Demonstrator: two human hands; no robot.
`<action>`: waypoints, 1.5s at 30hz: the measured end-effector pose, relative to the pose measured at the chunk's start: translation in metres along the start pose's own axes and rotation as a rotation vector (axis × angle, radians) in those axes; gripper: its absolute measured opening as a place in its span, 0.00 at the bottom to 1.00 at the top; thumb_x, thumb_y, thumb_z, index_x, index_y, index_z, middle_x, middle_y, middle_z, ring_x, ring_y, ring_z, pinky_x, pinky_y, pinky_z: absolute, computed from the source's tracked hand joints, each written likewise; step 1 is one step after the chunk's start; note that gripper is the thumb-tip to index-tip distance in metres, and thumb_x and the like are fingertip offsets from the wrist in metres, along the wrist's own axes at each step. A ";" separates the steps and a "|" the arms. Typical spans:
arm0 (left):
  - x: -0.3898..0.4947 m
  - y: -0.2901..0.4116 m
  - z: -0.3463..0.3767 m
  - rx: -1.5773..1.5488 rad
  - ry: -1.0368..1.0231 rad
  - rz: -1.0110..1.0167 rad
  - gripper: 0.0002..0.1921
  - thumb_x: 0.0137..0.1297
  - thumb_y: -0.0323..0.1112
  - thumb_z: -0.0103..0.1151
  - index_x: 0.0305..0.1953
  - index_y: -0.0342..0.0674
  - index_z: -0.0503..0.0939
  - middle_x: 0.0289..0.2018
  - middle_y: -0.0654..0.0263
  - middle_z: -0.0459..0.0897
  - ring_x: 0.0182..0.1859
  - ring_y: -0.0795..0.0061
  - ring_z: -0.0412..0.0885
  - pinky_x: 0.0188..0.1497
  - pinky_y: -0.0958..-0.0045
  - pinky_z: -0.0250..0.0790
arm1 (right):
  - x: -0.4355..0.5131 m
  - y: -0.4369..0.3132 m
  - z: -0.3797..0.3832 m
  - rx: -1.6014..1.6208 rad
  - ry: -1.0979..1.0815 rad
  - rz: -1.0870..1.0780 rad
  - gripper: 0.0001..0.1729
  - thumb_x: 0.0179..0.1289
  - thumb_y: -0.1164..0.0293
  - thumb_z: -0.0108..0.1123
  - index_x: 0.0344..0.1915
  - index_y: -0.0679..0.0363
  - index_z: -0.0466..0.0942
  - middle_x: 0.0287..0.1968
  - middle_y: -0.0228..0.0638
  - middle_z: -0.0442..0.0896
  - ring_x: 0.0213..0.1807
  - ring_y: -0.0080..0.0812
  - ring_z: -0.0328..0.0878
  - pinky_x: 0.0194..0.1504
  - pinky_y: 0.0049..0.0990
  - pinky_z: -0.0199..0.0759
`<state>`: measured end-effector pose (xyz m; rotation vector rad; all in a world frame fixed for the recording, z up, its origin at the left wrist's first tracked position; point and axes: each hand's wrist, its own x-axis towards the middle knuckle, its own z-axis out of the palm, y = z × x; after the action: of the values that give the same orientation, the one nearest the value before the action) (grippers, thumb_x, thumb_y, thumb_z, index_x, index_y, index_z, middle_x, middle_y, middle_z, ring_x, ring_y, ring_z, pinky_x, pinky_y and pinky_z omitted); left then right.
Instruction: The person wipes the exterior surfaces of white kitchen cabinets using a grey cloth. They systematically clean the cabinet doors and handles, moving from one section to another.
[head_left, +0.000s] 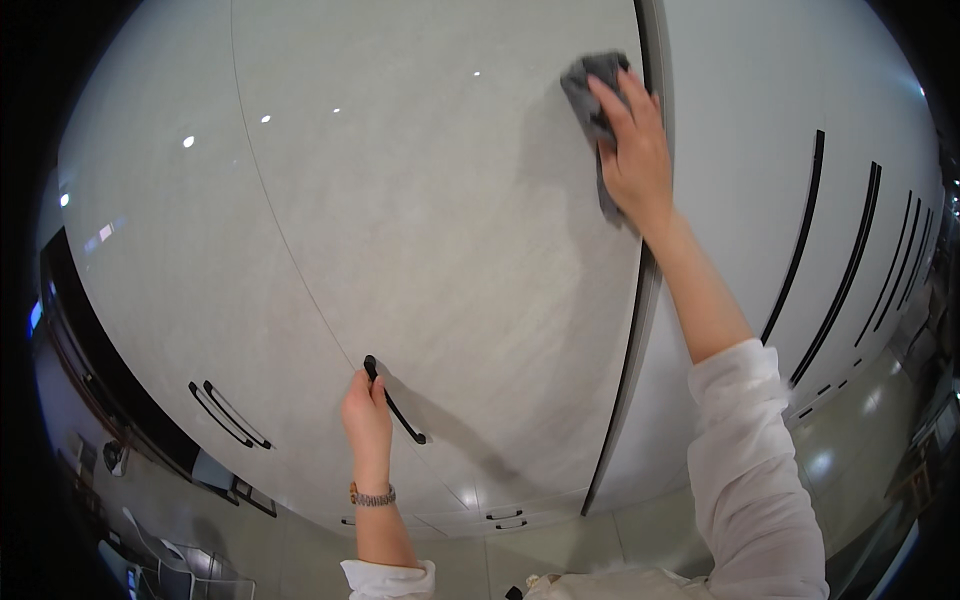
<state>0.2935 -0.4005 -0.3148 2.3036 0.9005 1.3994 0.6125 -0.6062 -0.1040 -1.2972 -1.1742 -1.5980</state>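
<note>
My right hand presses a folded grey cloth against the upper right part of a glossy pale cabinet door, close to its right edge. Part of the cloth hangs below my palm. Lower down, my left hand grips the upper part of a black bar handle on the same door. A metal-link watch circles my left wrist. Both of my arms wear white sleeves, pushed up.
White cabinets with long black handles stand to the right, past a dark vertical gap. Two more handles are on the left door. Small drawers sit low down, above a tiled floor. A chair is at lower left.
</note>
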 end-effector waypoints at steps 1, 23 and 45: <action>0.000 0.000 0.000 0.001 0.006 0.006 0.07 0.68 0.28 0.54 0.34 0.32 0.71 0.21 0.54 0.72 0.23 0.58 0.70 0.26 0.63 0.62 | 0.010 0.001 0.001 0.009 0.031 -0.031 0.38 0.52 0.85 0.57 0.64 0.46 0.69 0.66 0.39 0.67 0.70 0.44 0.60 0.70 0.47 0.54; -0.006 0.016 0.000 0.131 0.020 -0.066 0.07 0.66 0.31 0.55 0.37 0.33 0.73 0.27 0.49 0.79 0.32 0.46 0.78 0.32 0.53 0.68 | 0.117 -0.078 0.076 -0.161 0.275 0.189 0.28 0.63 0.73 0.54 0.64 0.54 0.67 0.66 0.47 0.68 0.70 0.44 0.60 0.73 0.44 0.47; -0.005 0.021 0.000 0.116 0.013 -0.095 0.07 0.67 0.32 0.54 0.37 0.35 0.73 0.25 0.53 0.80 0.29 0.50 0.79 0.31 0.54 0.70 | 0.120 -0.205 0.130 0.126 0.070 -0.338 0.26 0.58 0.81 0.49 0.56 0.48 0.76 0.61 0.36 0.74 0.66 0.38 0.68 0.67 0.42 0.61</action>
<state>0.2990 -0.4192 -0.3068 2.3034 1.1075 1.3577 0.4341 -0.4217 -0.0178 -0.9918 -1.4834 -1.7579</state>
